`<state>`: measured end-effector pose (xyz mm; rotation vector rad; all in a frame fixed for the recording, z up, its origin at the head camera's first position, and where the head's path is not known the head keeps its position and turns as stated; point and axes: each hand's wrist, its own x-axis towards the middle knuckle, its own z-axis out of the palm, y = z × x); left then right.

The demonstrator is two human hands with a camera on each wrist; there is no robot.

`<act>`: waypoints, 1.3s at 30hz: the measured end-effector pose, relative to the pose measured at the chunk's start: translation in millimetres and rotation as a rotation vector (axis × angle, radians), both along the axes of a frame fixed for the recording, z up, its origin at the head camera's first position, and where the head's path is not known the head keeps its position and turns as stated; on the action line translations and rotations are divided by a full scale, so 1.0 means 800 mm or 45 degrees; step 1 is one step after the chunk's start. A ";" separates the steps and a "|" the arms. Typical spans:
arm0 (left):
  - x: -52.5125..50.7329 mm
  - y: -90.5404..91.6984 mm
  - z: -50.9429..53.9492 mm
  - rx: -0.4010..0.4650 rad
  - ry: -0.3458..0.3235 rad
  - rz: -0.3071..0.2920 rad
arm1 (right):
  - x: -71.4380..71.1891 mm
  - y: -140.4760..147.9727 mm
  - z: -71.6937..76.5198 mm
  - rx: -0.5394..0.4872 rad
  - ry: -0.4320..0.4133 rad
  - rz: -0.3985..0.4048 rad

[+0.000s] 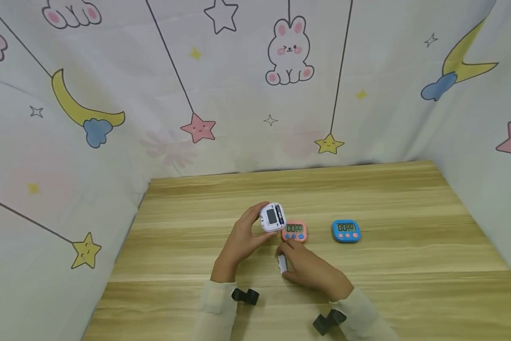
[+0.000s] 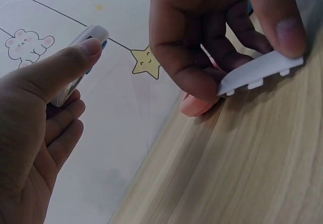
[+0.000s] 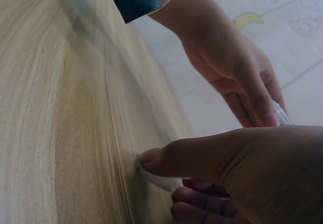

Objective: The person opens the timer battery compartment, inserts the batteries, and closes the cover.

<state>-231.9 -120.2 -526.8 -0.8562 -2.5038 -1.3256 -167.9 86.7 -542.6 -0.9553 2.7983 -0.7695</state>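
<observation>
My left hand (image 1: pixel 243 239) holds a white digital timer (image 1: pixel 267 222) up above the table, its back turned to the head camera. A dark battery (image 1: pixel 279 214) lies in the timer's uncovered compartment. Between thumb and fingers, my right hand (image 1: pixel 308 266) pinches a white battery cover (image 1: pixel 282 264) low over the wood. Small tabs line one edge of this cover (image 2: pixel 260 75) in the left wrist view. Just beyond the right hand lies a pink timer (image 1: pixel 296 232), partly hidden by the raised white one.
To the right, a blue timer (image 1: pixel 346 231) lies face up on the wooden table (image 1: pixel 187 237). A white cloth (image 1: pixel 238 94) printed with stars, moons and rabbits hangs along the back and both sides. Each wrist carries a small black camera (image 1: pixel 246 296).
</observation>
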 end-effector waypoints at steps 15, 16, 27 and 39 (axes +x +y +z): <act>-0.002 -0.002 -0.006 0.021 0.016 -0.015 | -0.007 -0.001 0.001 -0.146 -0.145 0.017; -0.002 -0.002 -0.006 0.021 0.018 -0.015 | -0.008 0.000 0.001 -0.139 -0.128 0.017; -0.001 0.004 -0.008 -0.014 0.052 -0.022 | -0.017 0.022 0.020 -0.329 -0.041 0.030; 0.002 0.019 -0.010 -0.043 0.056 -0.092 | -0.021 0.047 0.043 -0.608 0.002 -0.174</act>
